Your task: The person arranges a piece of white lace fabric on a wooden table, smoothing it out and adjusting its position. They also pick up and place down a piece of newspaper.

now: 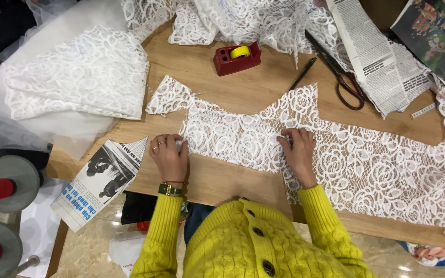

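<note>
Sweater: a yellow knitted sweater point(253, 242) fills the near edge.
Left hand point(169, 156): lies flat, fingers pressing the left edge of the lace strip point(336, 154); not gripping.
Right hand point(298, 152): fingers spread flat on the strip's middle, open.
Lace strip: stretched across the wooden surface point(233, 180).
Beyond: a red tape dispenser point(236, 57), scissors point(338, 72), a pen point(303, 73), newspaper point(377, 62).

Wooden table point(233, 180) under white lace point(366, 159)
</note>
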